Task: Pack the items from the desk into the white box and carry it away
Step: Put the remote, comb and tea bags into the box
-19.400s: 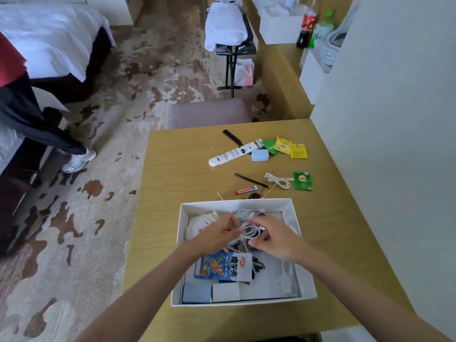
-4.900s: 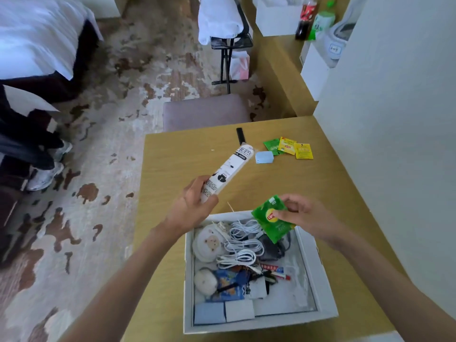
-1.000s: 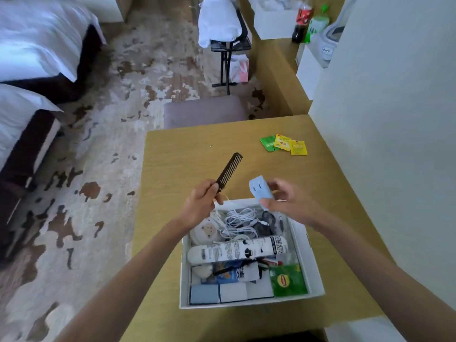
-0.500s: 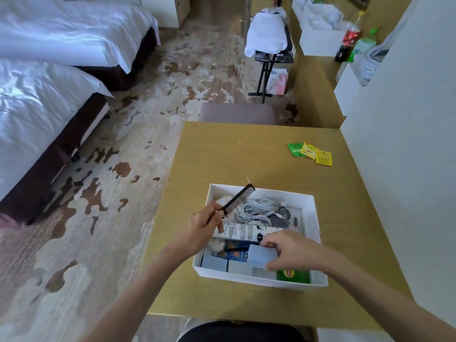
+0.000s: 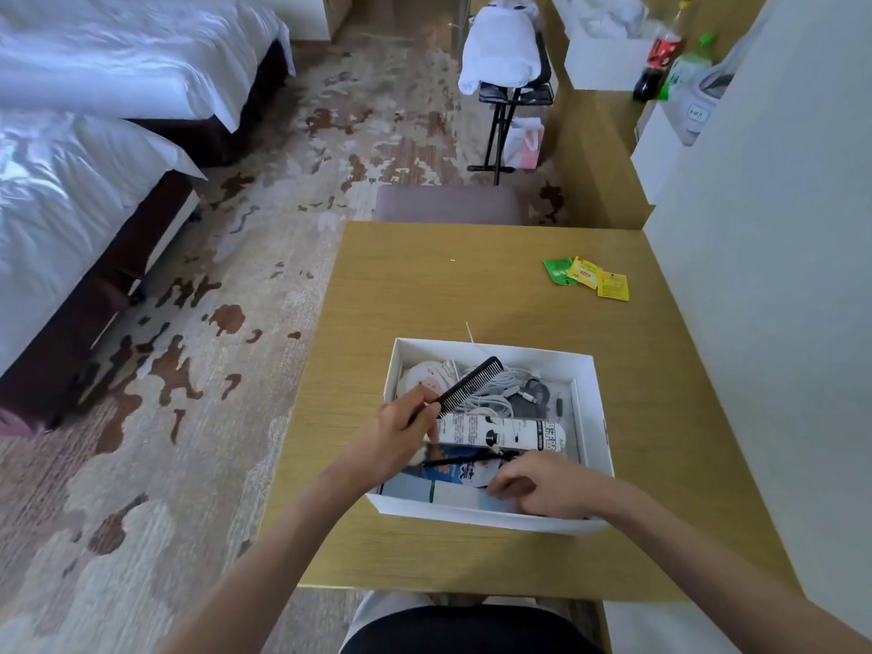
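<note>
Comb: your left hand [image 5: 401, 429] pinches the black comb [image 5: 472, 384] by its handle above the white box [image 5: 587, 446]; it looks light and stiff, so lay it flat.
Right hand [image 5: 542, 483]: curled low in the box's near corner; whether it grips anything, you cannot tell.
Left on the desk [image 5: 424, 295]: tea sachets [image 5: 587, 277], flimsy; pinch their edges.

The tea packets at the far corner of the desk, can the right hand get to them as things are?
Probably yes: the right hand is down in the white box, and bare desk lies between it and the tea packets.
</note>
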A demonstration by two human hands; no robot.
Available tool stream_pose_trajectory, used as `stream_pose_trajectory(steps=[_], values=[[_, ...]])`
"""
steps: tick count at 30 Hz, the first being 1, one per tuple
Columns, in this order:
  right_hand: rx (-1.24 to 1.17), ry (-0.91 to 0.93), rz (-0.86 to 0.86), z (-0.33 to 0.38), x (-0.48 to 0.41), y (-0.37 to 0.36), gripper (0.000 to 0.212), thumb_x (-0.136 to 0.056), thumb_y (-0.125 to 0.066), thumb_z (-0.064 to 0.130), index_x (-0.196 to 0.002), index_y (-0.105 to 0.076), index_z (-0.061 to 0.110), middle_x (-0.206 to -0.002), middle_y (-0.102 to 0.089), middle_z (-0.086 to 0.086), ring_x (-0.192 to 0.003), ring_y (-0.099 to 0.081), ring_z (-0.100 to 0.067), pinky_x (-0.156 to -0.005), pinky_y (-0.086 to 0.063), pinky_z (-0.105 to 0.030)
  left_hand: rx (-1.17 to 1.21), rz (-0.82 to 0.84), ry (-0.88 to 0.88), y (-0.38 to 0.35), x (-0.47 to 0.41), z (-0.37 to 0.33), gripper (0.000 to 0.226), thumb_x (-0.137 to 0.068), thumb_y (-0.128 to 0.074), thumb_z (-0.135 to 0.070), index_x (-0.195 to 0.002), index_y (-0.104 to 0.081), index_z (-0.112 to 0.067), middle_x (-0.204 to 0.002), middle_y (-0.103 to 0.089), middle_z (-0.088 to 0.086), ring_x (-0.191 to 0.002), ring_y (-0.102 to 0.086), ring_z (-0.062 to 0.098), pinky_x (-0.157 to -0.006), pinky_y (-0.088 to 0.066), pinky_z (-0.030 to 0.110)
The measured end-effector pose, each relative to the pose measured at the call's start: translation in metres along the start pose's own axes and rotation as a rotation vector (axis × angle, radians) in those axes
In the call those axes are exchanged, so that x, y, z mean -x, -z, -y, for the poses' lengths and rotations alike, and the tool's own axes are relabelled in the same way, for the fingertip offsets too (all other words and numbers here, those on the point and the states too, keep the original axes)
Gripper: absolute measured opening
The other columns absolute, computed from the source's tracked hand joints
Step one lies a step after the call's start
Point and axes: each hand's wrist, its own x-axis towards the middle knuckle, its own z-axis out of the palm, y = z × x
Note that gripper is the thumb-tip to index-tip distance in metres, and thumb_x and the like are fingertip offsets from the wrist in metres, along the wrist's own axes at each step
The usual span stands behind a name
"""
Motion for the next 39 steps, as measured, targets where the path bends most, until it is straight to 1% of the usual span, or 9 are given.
stream_pose_trajectory(steps=[5, 8, 11, 17, 20, 24, 31, 36, 39], values=[[-0.087, 0.027, -0.221, -0.008, 0.005, -0.001, 0.021, -0.090, -0.061, 0.015, -0.109, -0.069, 0.020, -0.102, -0.068, 0.009, -0.084, -0.060, 0.011, -0.075, -0.049, -0.008, -0.158, 0.045, -0.025, -0.002, -0.009, 0.006, 0.021, -0.097, -0.047, -0.031, -0.079, -0.053, -0.041, -0.070, -0.064, -0.011, -0.047, -0.048, -0.001, -0.044, -0.034, 0.011], [-0.115, 0.000, -0.385, -0.016, 0.016, 0.013, 0.020, -0.093, -0.059, 0.024, -0.112, -0.067, 0.022, -0.098, -0.068, 0.012, -0.084, -0.062, 0.006, -0.078, -0.055, -0.020, -0.305, 0.150, -0.090, -0.002, -0.014, 0.014, 0.011, -0.092, -0.054, -0.036, -0.088, -0.063, -0.033, -0.079, -0.065, -0.011, -0.065, -0.056, -0.002, -0.058, -0.044, 0.015], [-0.111, 0.002, -0.401, -0.024, 0.029, 0.029, 0.025, -0.094, -0.057, 0.028, -0.119, -0.063, 0.027, -0.099, -0.066, 0.019, -0.087, -0.063, 0.005, -0.078, -0.056, -0.024, -0.421, 0.357, -0.111, -0.007, -0.021, 0.022, 0.013, -0.088, -0.061, -0.033, -0.094, -0.070, -0.025, -0.084, -0.062, -0.017, -0.074, -0.054, -0.006, -0.064, -0.039, 0.008], [-0.156, 0.024, -0.397, -0.030, 0.034, 0.043, 0.026, -0.095, -0.054, 0.033, -0.120, -0.058, 0.037, -0.099, -0.063, 0.023, -0.079, -0.064, 0.004, -0.068, -0.056, -0.023, -0.582, 0.635, -0.054, -0.019, -0.034, 0.032, 0.016, -0.089, -0.061, -0.025, -0.105, -0.061, -0.025, -0.102, -0.067, -0.004, -0.087, -0.055, 0.008, -0.078, -0.047, 0.029], [-0.189, 0.028, -0.427, -0.029, 0.032, 0.053, 0.025, -0.094, -0.055, 0.033, -0.118, -0.057, 0.042, -0.099, -0.065, 0.021, -0.083, -0.061, 0.006, -0.066, -0.050, -0.014, -0.553, 0.591, -0.070, -0.014, -0.041, 0.025, 0.017, -0.091, -0.055, -0.034, -0.106, -0.061, -0.027, -0.094, -0.067, -0.011, -0.079, -0.056, 0.003, -0.072, -0.046, 0.023], [-0.199, 0.047, -0.508, -0.028, 0.028, 0.079, 0.029, -0.091, -0.056, 0.034, -0.120, -0.061, 0.035, -0.102, -0.067, 0.017, -0.086, -0.063, 0.003, -0.072, -0.053, -0.019, -0.450, 0.403, -0.156, 0.006, -0.067, 0.000, 0.026, -0.093, -0.047, -0.043, -0.095, -0.065, -0.024, -0.082, -0.061, -0.018, -0.076, -0.058, -0.009, -0.065, -0.045, 0.010], [-0.292, 0.059, -0.665, -0.032, 0.008, 0.120, 0.026, -0.095, -0.056, 0.023, -0.120, -0.062, 0.024, -0.100, -0.071, 0.014, -0.081, -0.068, -0.003, -0.078, -0.055, -0.029, -0.328, -0.031, -0.304, 0.005, -0.145, -0.031, 0.010, -0.093, -0.053, -0.023, -0.090, -0.060, -0.018, -0.076, -0.061, -0.011, -0.067, -0.060, 0.008, -0.055, -0.049, 0.020], [-0.348, -0.033, -0.803, -0.050, -0.013, 0.153, 0.024, -0.096, -0.053, 0.016, -0.118, -0.061, 0.018, -0.093, -0.067, 0.016, -0.083, -0.066, -0.003, -0.075, -0.057, -0.028, -0.378, 0.028, -0.136, -0.012, -0.220, -0.038, 0.013, -0.092, -0.050, -0.026, -0.098, -0.060, -0.021, -0.086, -0.062, -0.006, -0.076, -0.062, 0.019, -0.063, -0.049, 0.029], [-0.361, -0.092, -0.820, -0.074, -0.025, 0.177, 0.020, -0.095, -0.054, 0.021, -0.114, -0.060, 0.026, -0.090, -0.066, 0.014, -0.078, -0.061, 0.006, -0.062, -0.047, -0.013, -0.413, 0.093, -0.040, -0.031, -0.267, -0.042, 0.018, -0.090, -0.048, -0.025, -0.102, -0.062, -0.021, -0.102, -0.066, 0.003, -0.089, -0.062, 0.026, -0.079, -0.051, 0.035]])
